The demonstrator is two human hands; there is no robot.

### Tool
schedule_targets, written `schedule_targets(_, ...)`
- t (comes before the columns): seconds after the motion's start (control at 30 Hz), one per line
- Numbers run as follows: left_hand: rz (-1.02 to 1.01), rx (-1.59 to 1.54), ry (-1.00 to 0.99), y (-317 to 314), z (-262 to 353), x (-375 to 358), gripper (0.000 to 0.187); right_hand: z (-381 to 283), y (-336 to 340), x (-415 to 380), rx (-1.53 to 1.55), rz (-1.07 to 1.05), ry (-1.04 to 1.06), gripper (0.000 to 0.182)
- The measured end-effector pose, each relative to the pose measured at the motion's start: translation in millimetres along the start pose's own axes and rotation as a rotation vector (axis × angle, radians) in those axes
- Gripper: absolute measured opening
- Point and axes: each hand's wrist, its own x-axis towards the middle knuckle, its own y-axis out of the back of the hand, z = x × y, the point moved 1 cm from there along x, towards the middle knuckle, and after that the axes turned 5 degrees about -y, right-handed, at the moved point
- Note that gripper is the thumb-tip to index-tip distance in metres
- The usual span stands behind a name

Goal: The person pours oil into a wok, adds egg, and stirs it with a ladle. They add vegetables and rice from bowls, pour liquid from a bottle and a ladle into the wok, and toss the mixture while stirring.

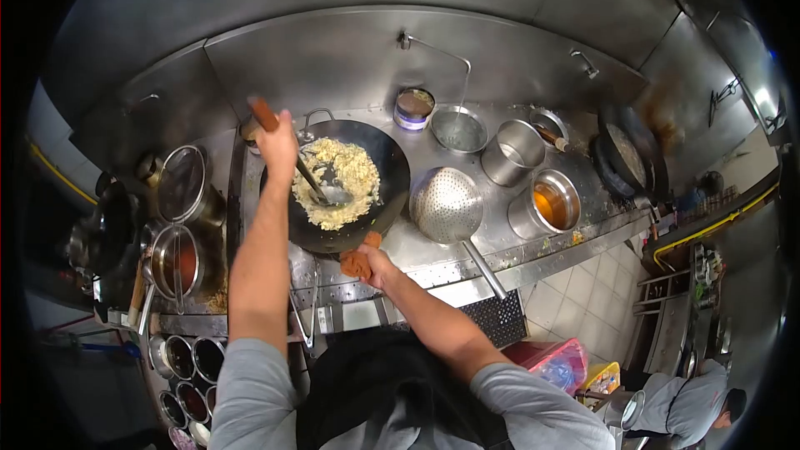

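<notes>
A black wok [390, 162] sits on the steel range, with yellowish-white food that looks like egg fried rice [354, 167] spread inside it. My left hand [277, 150] is closed around the wooden handle of a long metal ladle [310, 177]. The ladle's head lies in the rice, partly covered by it, so its exact shape is hard to make out. At the wok's near edge, my right hand [377, 267] grips a folded orange-brown cloth [357, 263]. The cloth covers the part of the wok being held.
Right of the wok rests a perforated strainer [447, 204], its handle pointing toward me. Beyond stand a steel pot [512, 154], a pot of amber liquid [550, 202], a water bowl [459, 129] and a tin [413, 108]. Several sauce containers [177, 357] are lower left. A co-worker [683, 404] is lower right.
</notes>
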Motion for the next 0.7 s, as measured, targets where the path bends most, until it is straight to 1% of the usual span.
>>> schedule_targets(0.03,0.014,-0.097,0.194,1,33,11,0.028,7,3,-16,-0.002,-0.004,-0.006,0.033)
schedule_targets(0.07,0.033,-0.194,0.382,6,64,24,0.027,10,1,-50,0.096,-0.121,0.055,0.031)
schedule_targets(0.1,-0.009,-0.280,0.401,16,85,31,0.028,6,-6,-78,0.193,-0.242,0.117,0.029)
schedule_targets(0.13,-0.045,-0.301,0.414,24,110,32,0.030,0,-16,-96,0.186,-0.252,0.114,0.029)
schedule_targets(0.2,-0.095,-0.407,0.356,32,129,23,0.031,13,-21,-126,0.282,-0.227,0.070,0.024)
schedule_targets(0.23,-0.039,-0.363,0.346,21,134,4,0.030,7,-25,-108,0.374,-0.209,0.049,0.020)
schedule_targets(0.27,-0.020,-0.305,0.313,14,97,-6,0.030,-10,-39,-125,0.159,-0.025,0.054,0.016)
schedule_targets(0.33,0.075,-0.240,0.218,6,67,-30,0.030,-1,-35,-107,0.069,0.081,0.052,0.020)
schedule_targets(0.37,0.093,-0.272,0.184,12,52,-30,0.028,16,-22,-100,0.068,0.071,0.050,0.020)
schedule_targets(0.4,0.089,-0.272,0.177,18,62,-21,0.028,44,4,-97,0.081,-0.100,0.079,0.023)
schedule_targets(0.43,0.080,-0.337,0.160,25,83,-13,0.029,68,27,-101,0.093,-0.265,0.104,0.027)
schedule_targets(0.47,0.074,-0.401,0.146,31,108,-9,0.031,77,34,-131,0.019,-0.106,0.073,0.033)
schedule_targets(0.5,0.043,-0.426,0.160,34,137,-10,0.034,89,42,-127,0.113,-0.121,0.107,0.034)
schedule_targets(0.53,-0.031,-0.414,0.151,42,156,-13,0.030,96,47,-122,0.211,-0.138,0.139,0.035)
schedule_targets(0.6,-0.136,-0.452,0.133,42,183,-39,0.032,57,4,-148,0.245,-0.127,0.118,0.024)
schedule_targets(0.63,-0.099,-0.297,0.136,29,178,-57,0.031,39,1,-121,0.156,-0.145,0.113,0.021)
schedule_targets(0.67,-0.060,-0.147,0.129,15,160,-73,0.029,18,-18,-111,0.200,-0.107,0.121,0.021)
schedule_targets(0.7,-0.110,-0.237,0.124,9,109,-78,0.027,17,-20,-105,0.166,-0.096,0.089,0.023)
